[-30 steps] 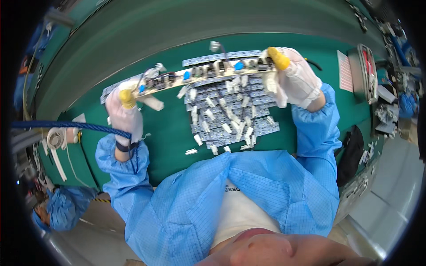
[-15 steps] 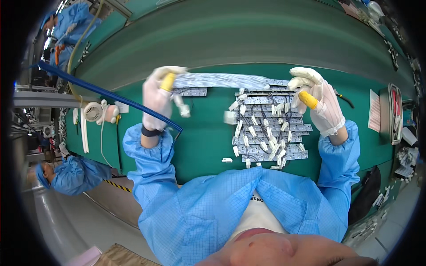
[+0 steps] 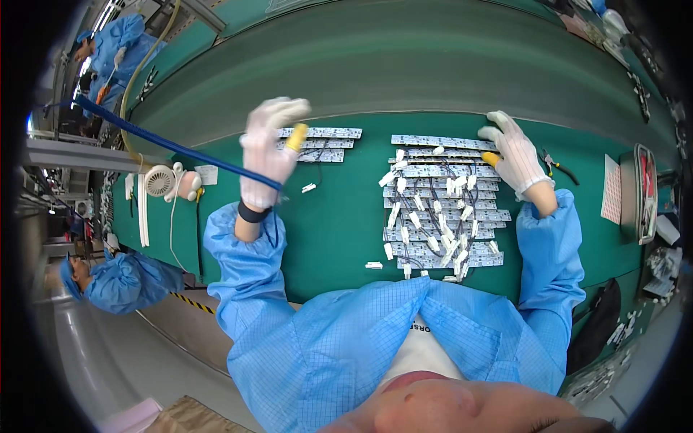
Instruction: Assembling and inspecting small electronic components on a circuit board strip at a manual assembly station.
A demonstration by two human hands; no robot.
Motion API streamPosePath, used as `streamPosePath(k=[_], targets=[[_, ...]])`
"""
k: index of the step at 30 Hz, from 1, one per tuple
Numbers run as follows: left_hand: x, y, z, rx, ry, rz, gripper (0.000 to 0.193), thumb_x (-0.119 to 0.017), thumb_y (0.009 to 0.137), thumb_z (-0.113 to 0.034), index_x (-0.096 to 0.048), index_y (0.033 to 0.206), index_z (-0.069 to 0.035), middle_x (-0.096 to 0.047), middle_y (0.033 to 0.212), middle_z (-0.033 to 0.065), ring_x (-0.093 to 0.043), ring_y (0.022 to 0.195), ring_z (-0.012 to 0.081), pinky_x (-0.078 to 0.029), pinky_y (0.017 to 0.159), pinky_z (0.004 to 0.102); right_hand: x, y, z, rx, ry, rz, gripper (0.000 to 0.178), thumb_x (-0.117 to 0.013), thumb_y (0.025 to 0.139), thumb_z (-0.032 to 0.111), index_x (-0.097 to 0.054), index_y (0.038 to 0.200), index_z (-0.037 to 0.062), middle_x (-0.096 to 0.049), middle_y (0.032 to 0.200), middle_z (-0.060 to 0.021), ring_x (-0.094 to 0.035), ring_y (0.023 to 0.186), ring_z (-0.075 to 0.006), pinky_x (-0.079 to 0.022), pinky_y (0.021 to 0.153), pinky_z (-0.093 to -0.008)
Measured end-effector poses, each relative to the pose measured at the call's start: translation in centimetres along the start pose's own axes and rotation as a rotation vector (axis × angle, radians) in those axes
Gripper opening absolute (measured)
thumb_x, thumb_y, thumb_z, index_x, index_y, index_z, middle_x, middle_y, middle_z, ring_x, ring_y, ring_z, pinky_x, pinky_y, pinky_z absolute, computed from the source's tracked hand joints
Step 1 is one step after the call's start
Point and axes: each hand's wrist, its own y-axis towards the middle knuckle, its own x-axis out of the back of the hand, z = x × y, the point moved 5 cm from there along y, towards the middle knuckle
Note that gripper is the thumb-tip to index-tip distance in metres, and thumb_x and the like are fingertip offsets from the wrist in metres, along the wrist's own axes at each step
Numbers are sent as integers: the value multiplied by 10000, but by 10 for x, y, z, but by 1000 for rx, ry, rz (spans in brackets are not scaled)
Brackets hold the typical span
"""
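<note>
My left hand (image 3: pixel 266 153) hovers open above the small stack of strips (image 3: pixel 321 143). My right hand (image 3: pixel 515 153) lies flat, gripping nothing, on the large stack of strips (image 3: pixel 440 209) on the green bench (image 3: pixel 339 216).

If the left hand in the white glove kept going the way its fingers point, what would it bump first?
Probably the small stack of white circuit strips just beyond the left hand; the hand's height above them is unclear.

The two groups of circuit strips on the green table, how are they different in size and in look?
The left group of strips is small, only a few strips, mostly bare. The right group of strips is far larger, many rows, covered with white connectors and dark wires. The left hand is raised beside the left group; the right hand rests on the right group's top corner. Both hold long, narrow, pale boards.
</note>
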Motion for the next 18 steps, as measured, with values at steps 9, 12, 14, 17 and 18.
streamPosePath(k=[9, 12, 14, 17, 18], targets=[[-21, -20, -45, 96, -530, 51, 615, -544, 883, -531, -510, 1286, -67, -601, 1220, 131, -531, 1187, 282, -359, 1045, 404, 46, 5, 20, -265, 1488, -41, 246, -714, 806, 114, -565, 964, -1, -618, 970, -181, -666, 713, -202, -571, 611, -267], [-28, -25, -59, 299, -1062, 262, 818, -426, 866, -682, -407, 1372, -40, -597, 1229, 129, -513, 1208, 251, -332, 1060, 415, 68, -12, 35, -200, 1578, -130, 241, -702, 811, 102, -562, 981, 4, -621, 969, -181, -669, 707, -209, -576, 597, -268], [-36, -32, -59, 338, -1307, 408, 914, -458, 830, -721, -369, 1397, -9, -605, 1200, 147, -540, 1166, 251, -391, 998, 371, 69, -16, 43, -212, 1578, -135, 258, -701, 811, 100, -560, 1007, 7, -620, 977, -181, -670, 728, -211, -581, 597, -265], [-22, -34, -72, 313, -1143, 334, 819, -777, 739, -421, -437, 1349, 7, -648, 1112, 126, -617, 1005, 190, -478, 884, 307, 64, -12, 50, -249, 1585, -166, 300, -717, 808, 124, -564, 1039, 8, -618, 966, -163, -661, 743, -200, -576, 593, -263], [-26, -36, -72, 320, -1146, 332, 819, -777, 739, -421, -437, 1349, 7, -648, 1112, 126, -617, 1005, 190, -478, 884, 307, 62, -11, 48, -252, 1584, -159, 300, -717, 808, 124, -564, 1039, 8, -618, 966, -163, -661, 743, -200, -576, 593, -263]])
